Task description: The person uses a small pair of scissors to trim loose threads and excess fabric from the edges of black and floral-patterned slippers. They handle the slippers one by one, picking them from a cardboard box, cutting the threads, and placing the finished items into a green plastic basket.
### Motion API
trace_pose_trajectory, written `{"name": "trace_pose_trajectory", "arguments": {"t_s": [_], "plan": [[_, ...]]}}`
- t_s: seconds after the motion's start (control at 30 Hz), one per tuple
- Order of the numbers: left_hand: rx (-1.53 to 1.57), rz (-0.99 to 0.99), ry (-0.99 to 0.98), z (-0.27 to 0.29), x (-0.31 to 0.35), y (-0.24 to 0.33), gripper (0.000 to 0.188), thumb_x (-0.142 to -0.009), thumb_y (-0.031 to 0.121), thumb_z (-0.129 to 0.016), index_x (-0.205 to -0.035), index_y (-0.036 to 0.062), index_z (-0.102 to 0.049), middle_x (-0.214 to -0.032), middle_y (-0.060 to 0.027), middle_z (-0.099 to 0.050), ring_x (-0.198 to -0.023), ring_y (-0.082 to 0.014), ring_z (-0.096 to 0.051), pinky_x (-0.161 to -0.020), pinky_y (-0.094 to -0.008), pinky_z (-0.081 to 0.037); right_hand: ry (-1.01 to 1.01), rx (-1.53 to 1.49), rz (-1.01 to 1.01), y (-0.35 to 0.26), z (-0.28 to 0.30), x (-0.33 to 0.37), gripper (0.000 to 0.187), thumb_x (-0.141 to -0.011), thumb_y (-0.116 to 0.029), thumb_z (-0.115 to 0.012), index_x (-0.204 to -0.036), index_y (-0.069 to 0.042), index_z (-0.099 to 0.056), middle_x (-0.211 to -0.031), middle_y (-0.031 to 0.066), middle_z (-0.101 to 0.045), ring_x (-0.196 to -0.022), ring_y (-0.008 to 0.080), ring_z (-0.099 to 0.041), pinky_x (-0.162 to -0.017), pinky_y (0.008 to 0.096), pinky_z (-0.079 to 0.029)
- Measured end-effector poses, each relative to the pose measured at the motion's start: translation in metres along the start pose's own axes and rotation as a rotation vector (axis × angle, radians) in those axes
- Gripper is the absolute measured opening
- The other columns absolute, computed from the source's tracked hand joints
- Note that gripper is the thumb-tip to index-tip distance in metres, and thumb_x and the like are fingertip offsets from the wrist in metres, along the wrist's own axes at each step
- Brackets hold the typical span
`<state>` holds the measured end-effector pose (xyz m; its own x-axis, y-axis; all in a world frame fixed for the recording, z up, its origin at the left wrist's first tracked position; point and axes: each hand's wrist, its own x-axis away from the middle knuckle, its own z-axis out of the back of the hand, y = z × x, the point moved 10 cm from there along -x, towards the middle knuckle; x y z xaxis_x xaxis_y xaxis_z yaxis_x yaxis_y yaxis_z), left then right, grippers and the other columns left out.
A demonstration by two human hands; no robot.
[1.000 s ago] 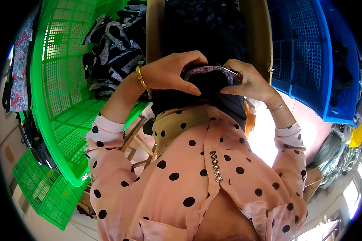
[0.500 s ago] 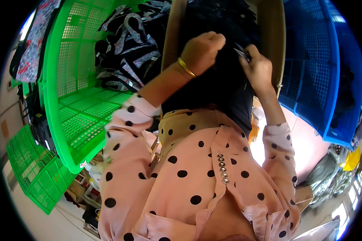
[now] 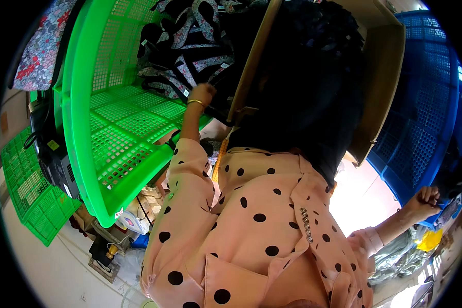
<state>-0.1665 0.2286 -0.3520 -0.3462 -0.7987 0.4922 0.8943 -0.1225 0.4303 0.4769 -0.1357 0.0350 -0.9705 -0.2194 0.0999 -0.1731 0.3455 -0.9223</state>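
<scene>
My left hand [image 3: 203, 95], with a gold bangle at the wrist, is at the near edge of a pile of black and floral fabric pieces [image 3: 190, 66] in a green plastic basket [image 3: 120, 192]. Its fingers look closed, and what they hold, if anything, is hidden against the dark fabric. Far out to the right, my right hand [image 3: 423, 203] has its fingers curled beside the front corner of a blue plastic basket [image 3: 395, 179]. I cannot make out anything in it. An open cardboard box [image 3: 385, 66] in front of me holds a mass of black pieces [image 3: 323, 36].
A second green basket [image 3: 33, 190] lies low at the left, near a black machine [image 3: 56, 159]. Floral fabric [image 3: 43, 46] hangs at the upper left. Clear plastic bags [image 3: 403, 259] and a yellow item [image 3: 430, 239] lie at the lower right.
My hands have parted from in front of the box: the left moved left to the green basket, the right swung far right and down. The small metal snips seen in my right hand no longer show.
</scene>
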Motion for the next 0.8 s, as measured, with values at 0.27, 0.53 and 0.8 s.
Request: {"name": "trace_pose_trajectory", "arguments": {"t_s": [0.27,0.53,0.8], "plan": [[-0.859,-0.231,-0.102,-0.125,0.034,0.003,0.024,-0.081,0.018,-0.063,-0.104,0.0162,-0.068,-0.102,-0.0080,-0.065,-0.108,-0.0288,-0.054,-0.086,-0.0421,-0.045,-0.373,0.065,-0.517,0.137,-0.029,0.069,0.038,-0.102,-0.043,-0.046,-0.097,-0.007,-0.056,-0.065,-0.0022,-0.034,-0.050,0.0061,-0.026,-0.042,0.0217,-0.022],[-0.880,-0.314,-0.281,-0.157,0.013,-0.018,0.023,-0.088,0.022,-0.055,-0.102,0.0149,-0.072,-0.101,-0.0092,-0.068,-0.100,-0.0270,-0.059,-0.086,-0.0413,-0.041,-0.408,0.245,-0.569,0.164,-0.077,0.099,0.041,-0.102,-0.046,-0.042,-0.101,-0.008,-0.058,-0.063,-0.0021,-0.041,-0.049,0.0057,-0.030,-0.044,0.0205,-0.023],[-0.791,-0.343,-0.826,-0.123,0.044,0.014,0.043,-0.073,0.033,-0.074,-0.114,0.0204,-0.069,-0.104,-0.0113,-0.070,-0.115,-0.0337,-0.056,-0.088,-0.0430,-0.052,-0.453,0.209,-0.614,0.181,-0.087,0.118,0.040,-0.103,-0.045,-0.040,-0.099,-0.009,-0.056,-0.060,-0.0026,-0.037,-0.047,0.0051,-0.026,-0.041,0.0224,-0.019]]}}
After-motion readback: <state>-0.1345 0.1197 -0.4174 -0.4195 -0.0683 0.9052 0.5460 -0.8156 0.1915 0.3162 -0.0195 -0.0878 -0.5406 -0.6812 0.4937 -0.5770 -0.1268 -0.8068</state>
